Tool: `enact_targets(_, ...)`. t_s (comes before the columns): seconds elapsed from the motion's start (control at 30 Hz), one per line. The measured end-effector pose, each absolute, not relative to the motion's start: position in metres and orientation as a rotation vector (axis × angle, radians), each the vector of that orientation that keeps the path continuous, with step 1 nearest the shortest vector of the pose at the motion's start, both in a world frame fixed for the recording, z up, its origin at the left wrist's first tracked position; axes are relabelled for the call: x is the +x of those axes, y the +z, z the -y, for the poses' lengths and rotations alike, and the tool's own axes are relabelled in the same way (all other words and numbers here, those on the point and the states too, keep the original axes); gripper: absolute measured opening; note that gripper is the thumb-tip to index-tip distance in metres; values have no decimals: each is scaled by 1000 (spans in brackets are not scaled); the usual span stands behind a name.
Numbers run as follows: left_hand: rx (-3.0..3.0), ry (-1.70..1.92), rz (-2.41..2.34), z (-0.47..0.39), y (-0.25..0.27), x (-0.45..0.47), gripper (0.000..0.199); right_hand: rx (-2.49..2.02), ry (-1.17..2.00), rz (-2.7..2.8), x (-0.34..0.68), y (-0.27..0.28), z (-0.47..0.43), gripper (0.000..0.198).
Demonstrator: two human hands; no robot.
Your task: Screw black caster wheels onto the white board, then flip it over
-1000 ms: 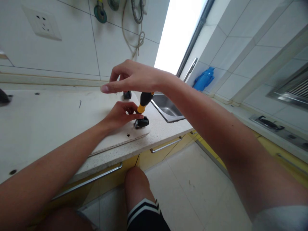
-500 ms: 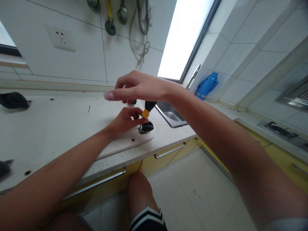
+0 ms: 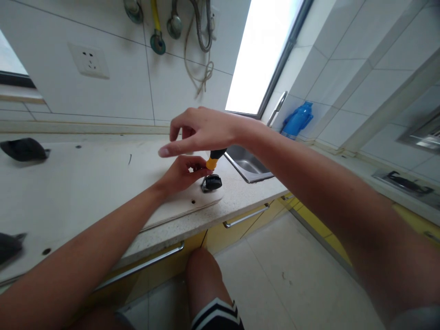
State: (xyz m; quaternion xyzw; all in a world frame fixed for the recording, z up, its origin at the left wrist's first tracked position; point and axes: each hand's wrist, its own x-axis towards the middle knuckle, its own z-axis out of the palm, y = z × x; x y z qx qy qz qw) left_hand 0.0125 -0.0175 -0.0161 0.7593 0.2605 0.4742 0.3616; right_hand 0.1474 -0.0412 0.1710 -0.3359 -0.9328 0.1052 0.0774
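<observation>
A screwdriver [image 3: 213, 160] with a black and yellow handle stands tilted over a black caster [image 3: 212, 182] at the corner of a white board [image 3: 103, 183]. My right hand [image 3: 201, 130] is over the handle's upper end, which it hides. Its thumb points left and its fingers curl loosely; the grip itself is mostly hidden. Beside the caster, my left hand [image 3: 187, 172] has thumb and fingertips pinched at the lower end of the yellow part. The screwdriver's tip and any screw there cannot be made out.
More black casters [image 3: 24, 150] lie at the board's left side. Beyond its right end is a steel sink [image 3: 249, 165] with a tap [image 3: 277, 107] and a blue bottle-shaped thing [image 3: 298, 120]. Yellow drawers with metal handles [image 3: 245, 217] are below the counter.
The view has shifted slightly, so the board and wall sit a little lower and further right. My right hand has turned a little over the handle; my left stays by the caster.
</observation>
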Motion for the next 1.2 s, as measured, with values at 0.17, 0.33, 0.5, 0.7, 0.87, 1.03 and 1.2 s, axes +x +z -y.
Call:
enact_targets(0.17, 1935, 1240, -663, 18, -16, 15, 20, -893, 552, 2742, 151, 168, 42, 44)
enact_targets(0.33, 1911, 1258, -712, 17, -15, 12, 23, -904, 486, 2754, 144, 170, 45, 44)
enact_targets(0.5, 1945, 1192, -673, 13, -18, 10, 25, -951, 378, 2801, 144, 170, 41, 48)
enact_targets(0.7, 1924, 1224, -685, 17, -15, 13, 27, -930, 528, 2760, 149, 169, 39, 45)
enact_targets(0.87, 1922, 1239, -680, 18, -14, 13, 24, -904, 529, 2769, 145, 170, 40, 45)
enact_targets(1.03, 1924, 1234, -677, 18, -13, 13, 22, -911, 541, 2794, 140, 171, 42, 44)
enact_targets(1.2, 1928, 1232, -675, 18, -14, 12, 27, -1028, 516, 2764, 136, 172, 46, 45)
